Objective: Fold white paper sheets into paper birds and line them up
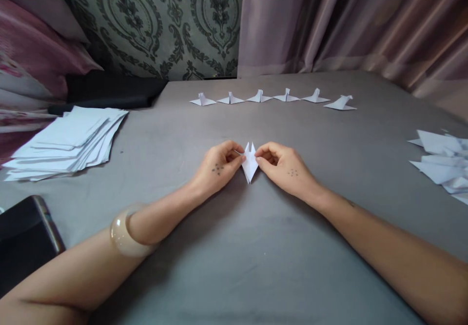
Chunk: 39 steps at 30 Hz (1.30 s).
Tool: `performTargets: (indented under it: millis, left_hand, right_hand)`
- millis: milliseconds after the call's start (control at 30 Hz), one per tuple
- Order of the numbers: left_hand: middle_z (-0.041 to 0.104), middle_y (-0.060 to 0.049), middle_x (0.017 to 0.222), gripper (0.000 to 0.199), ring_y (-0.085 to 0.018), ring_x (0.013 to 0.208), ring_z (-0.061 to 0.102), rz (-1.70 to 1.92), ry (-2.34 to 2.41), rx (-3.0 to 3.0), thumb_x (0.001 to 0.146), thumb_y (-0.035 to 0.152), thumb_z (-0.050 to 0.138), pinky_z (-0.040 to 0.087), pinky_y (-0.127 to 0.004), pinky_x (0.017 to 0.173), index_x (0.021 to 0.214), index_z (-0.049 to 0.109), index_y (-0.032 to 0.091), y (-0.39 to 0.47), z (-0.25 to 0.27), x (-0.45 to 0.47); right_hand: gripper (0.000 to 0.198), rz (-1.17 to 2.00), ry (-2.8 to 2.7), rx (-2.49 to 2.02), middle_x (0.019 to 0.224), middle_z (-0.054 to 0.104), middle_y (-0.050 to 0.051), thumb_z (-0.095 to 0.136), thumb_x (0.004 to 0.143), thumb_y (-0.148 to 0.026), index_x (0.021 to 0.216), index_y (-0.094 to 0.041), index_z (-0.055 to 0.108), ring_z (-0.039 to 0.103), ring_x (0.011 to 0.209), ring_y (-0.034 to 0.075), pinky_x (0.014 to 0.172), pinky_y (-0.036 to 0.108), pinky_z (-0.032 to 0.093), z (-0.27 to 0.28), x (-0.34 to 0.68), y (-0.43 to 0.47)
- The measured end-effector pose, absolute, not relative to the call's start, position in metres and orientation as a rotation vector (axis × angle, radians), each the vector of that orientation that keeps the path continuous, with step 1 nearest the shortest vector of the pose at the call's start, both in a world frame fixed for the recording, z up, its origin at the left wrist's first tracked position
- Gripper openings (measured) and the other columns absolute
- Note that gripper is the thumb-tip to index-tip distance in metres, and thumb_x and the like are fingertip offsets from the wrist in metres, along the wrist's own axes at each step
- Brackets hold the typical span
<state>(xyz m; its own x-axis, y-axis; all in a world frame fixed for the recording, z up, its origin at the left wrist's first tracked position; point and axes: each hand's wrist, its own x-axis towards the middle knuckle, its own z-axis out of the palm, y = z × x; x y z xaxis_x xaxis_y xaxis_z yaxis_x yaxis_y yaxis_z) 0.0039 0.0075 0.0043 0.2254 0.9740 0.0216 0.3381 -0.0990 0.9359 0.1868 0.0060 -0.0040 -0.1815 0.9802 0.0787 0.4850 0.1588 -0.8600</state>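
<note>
Between my two hands is a small folded white paper [250,165], diamond-shaped, with two narrow points at the far end and its tip toward me. My left hand [222,164] pinches its left edge between thumb and fingers. On the opposite edge, my right hand [283,166] holds it in a similar pinch. Both hands are just above or resting on the grey cloth surface [256,266]; which one I cannot tell. Dark dots mark the backs of both hands, and a pale bangle [127,232] circles my left wrist.
Several folded paper birds [259,96] stand in a row at the back. A stack of white paper sheets [69,139] lies at the left, before a black cloth [113,89]. A dark phone-like device [25,242] sits front left. More folded white papers [442,161] are piled at the right edge.
</note>
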Motion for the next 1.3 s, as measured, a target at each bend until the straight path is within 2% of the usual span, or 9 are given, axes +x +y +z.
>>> performTargets:
  millis: [167, 300, 400, 500, 833, 967, 1100, 1300]
  left_hand:
    - [0.061, -0.003, 0.086, 0.017, -0.013, 0.071, 0.054, 0.794, 1.362, 2.020, 0.083, 0.017, 0.057, 0.044, -0.027, 0.069, 0.099, 0.064, 0.019, 0.006, 0.002, 0.001]
    - [0.056, -0.004, 0.096, 0.022, -0.011, 0.070, 0.053, 0.744, 1.309, 2.157, 0.083, 0.014, 0.053, 0.045, -0.026, 0.068, 0.099, 0.067, 0.021, 0.007, -0.001, -0.002]
    - [0.056, -0.005, 0.096, 0.025, -0.012, 0.070, 0.053, 0.669, 1.260, 2.174, 0.079, 0.011, 0.052, 0.046, -0.026, 0.067, 0.094, 0.070, 0.020, 0.008, 0.002, -0.004]
    - [0.058, -0.006, 0.098, 0.028, -0.013, 0.073, 0.055, 0.625, 1.231, 2.163, 0.075, 0.013, 0.055, 0.047, -0.027, 0.068, 0.097, 0.070, 0.020, 0.010, 0.007, -0.006]
    - [0.060, -0.005, 0.090, 0.016, -0.013, 0.070, 0.055, 0.649, 1.257, 2.049, 0.083, 0.024, 0.057, 0.044, -0.026, 0.065, 0.085, 0.071, 0.018, 0.021, 0.003, -0.011]
    - [0.060, -0.005, 0.086, 0.017, -0.013, 0.069, 0.053, 0.650, 1.308, 2.001, 0.083, 0.027, 0.057, 0.042, -0.025, 0.061, 0.081, 0.071, 0.017, 0.022, 0.003, -0.008]
    - [0.059, -0.005, 0.084, 0.018, -0.013, 0.067, 0.052, 0.630, 1.353, 1.981, 0.083, 0.029, 0.058, 0.040, -0.026, 0.060, 0.079, 0.071, 0.017, 0.022, 0.006, -0.006]
    - [0.058, -0.006, 0.086, 0.017, -0.014, 0.068, 0.052, 0.637, 1.396, 1.992, 0.082, 0.030, 0.061, 0.043, -0.028, 0.064, 0.077, 0.069, 0.016, 0.023, 0.004, -0.005]
  right_hand:
    - [0.015, 0.652, -1.980, -1.420, 0.083, 0.069, 0.002, 0.052, 0.086, -0.021, 0.087, -0.022, 0.067, 0.060, 0.070, 0.015, 0.068, 0.029, 0.044, 0.001, 0.185, 0.000]
    - [0.018, 0.546, -2.091, -1.457, 0.092, 0.065, 0.004, 0.051, 0.086, -0.019, 0.083, -0.021, 0.068, 0.058, 0.073, 0.014, 0.069, 0.029, 0.043, 0.000, 0.188, 0.000]
    - [0.019, 0.538, -2.117, -1.458, 0.093, 0.063, 0.004, 0.051, 0.083, -0.016, 0.088, -0.021, 0.069, 0.058, 0.073, 0.014, 0.070, 0.029, 0.044, -0.001, 0.191, 0.000]
    - [0.019, 0.517, -2.146, -1.419, 0.092, 0.063, 0.004, 0.052, 0.080, -0.013, 0.088, -0.021, 0.068, 0.058, 0.073, 0.014, 0.071, 0.030, 0.045, -0.002, 0.193, -0.002]
    - [0.009, 0.510, -2.163, -1.408, 0.086, 0.062, 0.002, 0.058, 0.083, -0.023, 0.083, -0.021, 0.067, 0.058, 0.072, 0.014, 0.069, 0.029, 0.044, 0.000, 0.193, -0.003]
    - [0.015, 0.601, -2.101, -1.444, 0.083, 0.062, 0.002, 0.056, 0.087, -0.026, 0.078, -0.021, 0.067, 0.056, 0.065, 0.012, 0.066, 0.029, 0.043, 0.000, 0.194, 0.001]
    - [0.016, 0.659, -2.052, -1.492, 0.081, 0.064, 0.002, 0.058, 0.085, -0.029, 0.075, -0.021, 0.068, 0.055, 0.063, 0.013, 0.063, 0.029, 0.042, 0.000, 0.194, 0.006]
    - [0.017, 0.668, -2.035, -1.552, 0.077, 0.065, 0.002, 0.060, 0.082, -0.031, 0.070, -0.022, 0.068, 0.054, 0.062, 0.014, 0.062, 0.031, 0.041, -0.001, 0.194, 0.011]
